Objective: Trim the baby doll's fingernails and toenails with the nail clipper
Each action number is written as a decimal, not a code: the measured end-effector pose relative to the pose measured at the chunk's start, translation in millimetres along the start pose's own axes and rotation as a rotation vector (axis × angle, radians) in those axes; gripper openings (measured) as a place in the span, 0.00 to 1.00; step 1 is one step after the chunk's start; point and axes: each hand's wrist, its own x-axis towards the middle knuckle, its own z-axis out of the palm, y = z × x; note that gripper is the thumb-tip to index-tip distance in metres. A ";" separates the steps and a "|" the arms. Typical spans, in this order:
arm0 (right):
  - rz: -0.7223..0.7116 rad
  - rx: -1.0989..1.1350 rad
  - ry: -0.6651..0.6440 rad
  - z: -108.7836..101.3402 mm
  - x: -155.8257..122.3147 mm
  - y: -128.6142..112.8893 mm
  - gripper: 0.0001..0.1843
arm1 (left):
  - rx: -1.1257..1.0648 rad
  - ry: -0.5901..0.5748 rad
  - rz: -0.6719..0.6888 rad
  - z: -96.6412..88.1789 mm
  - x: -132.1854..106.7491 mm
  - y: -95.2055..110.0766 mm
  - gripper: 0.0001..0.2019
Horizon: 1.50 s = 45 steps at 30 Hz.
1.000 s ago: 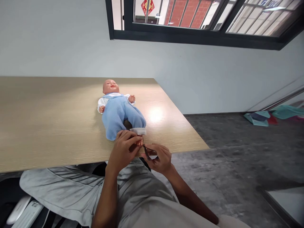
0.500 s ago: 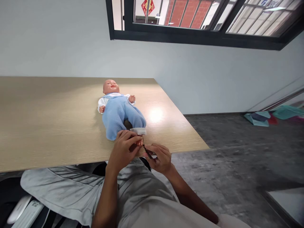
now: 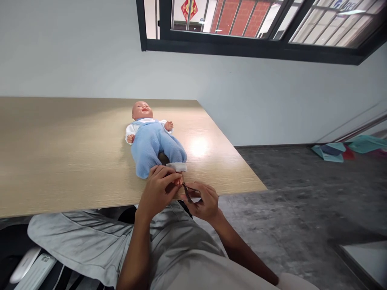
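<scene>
A baby doll (image 3: 157, 139) in blue overalls and a white shirt lies on its back on the table, head toward the wall. My left hand (image 3: 159, 187) is closed around the doll's bare foot (image 3: 179, 181), just below the white cuff (image 3: 177, 166); part of the foot is hidden by my fingers. Between the thumb and fingers of my right hand (image 3: 202, 199) is a dark nail clipper (image 3: 188, 194), its two arms spread in a V. The clipper's tip is at the doll's toes; whether it touches them is too small to tell.
The wooden table (image 3: 75, 161) ends close to my lap, with its right edge (image 3: 232, 145) slanting away. A dark-framed window (image 3: 248, 47) is set in the wall. Coloured items (image 3: 332, 151) lie on the grey floor at right. White objects (image 3: 36, 268) sit low at left.
The arms of the nail clipper are spread wider apart than before. My left hand keeps its hold on the doll's foot, and the doll lies as it did.
</scene>
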 end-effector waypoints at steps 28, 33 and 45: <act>-0.047 -0.034 0.024 -2.0 1.0 0.8 0.09 | 0.009 -0.004 0.003 0.7 0.6 -1.6 0.08; -0.019 -0.014 0.006 -0.2 0.5 -0.7 0.10 | 0.000 0.001 0.002 0.4 0.9 -1.8 0.08; -0.049 -0.039 0.018 -0.3 1.7 0.8 0.10 | 0.000 0.001 0.002 0.6 -0.5 -1.1 0.07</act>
